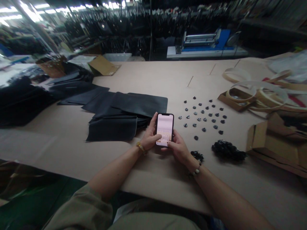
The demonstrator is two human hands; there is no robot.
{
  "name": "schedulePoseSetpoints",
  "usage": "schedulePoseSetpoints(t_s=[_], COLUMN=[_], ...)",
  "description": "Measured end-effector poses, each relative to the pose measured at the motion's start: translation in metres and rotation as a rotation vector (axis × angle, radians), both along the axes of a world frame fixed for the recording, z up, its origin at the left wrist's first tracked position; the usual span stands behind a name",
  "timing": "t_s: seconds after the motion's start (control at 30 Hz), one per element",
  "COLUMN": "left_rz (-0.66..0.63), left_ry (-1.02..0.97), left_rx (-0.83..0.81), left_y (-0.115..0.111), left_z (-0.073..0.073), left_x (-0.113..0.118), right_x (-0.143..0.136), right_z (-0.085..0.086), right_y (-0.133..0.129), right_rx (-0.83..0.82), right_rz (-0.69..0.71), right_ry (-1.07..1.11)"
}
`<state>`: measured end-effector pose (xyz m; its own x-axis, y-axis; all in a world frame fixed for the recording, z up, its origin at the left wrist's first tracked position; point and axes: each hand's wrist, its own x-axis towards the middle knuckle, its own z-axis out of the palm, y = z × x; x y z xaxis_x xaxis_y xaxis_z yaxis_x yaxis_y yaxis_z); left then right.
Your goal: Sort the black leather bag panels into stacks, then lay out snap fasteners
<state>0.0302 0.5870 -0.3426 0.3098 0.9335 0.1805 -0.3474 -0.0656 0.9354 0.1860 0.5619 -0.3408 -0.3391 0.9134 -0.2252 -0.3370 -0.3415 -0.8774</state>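
A smartphone [165,125] with a lit screen and an on-screen keyboard is held upright between both hands above the table. My left hand [150,135] grips its left edge, the thumb over the lower part of the screen. My right hand [178,145] supports the right edge and bottom corner, its thumb also over the keyboard. Left of the phone lie overlapping black sheets [141,103], leather-like in look. To the right, several small dark round pieces [202,111] are spread apart on the table, and a heap of black pieces [227,150] lies nearer me.
The table [144,72] has a pale covering. At right are an open cardboard box [271,150] and loops of beige strip [271,95]. A dark stack [21,102] lies far left. Beyond the table stands a blue machine with rollers [203,41].
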Motion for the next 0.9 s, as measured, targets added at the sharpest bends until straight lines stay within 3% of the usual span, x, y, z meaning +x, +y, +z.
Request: schedulePoseSetpoints(t_s=[0.3, 0.63, 0.9], left_rz=[-0.051, -0.103, -0.084], left_ry=[-0.054, -0.04, -0.065], left_rx=[-0.047, -0.008, -0.042], left_y=[-0.0059, -0.0035, -0.0043], left_z=[0.003, -0.0017, 0.0022], left_x=[0.0011, 0.0013, 0.0022], right_x=[0.0018, -0.0003, 0.0007], right_z=[-0.0018, -0.0004, 0.0011], right_y=[-0.0016, 0.0001, -0.0003], right_rx=[0.018, 0.034, 0.03], right_rz=[-0.014, -0.066, -0.056], right_ry=[0.025, -0.085, -0.077])
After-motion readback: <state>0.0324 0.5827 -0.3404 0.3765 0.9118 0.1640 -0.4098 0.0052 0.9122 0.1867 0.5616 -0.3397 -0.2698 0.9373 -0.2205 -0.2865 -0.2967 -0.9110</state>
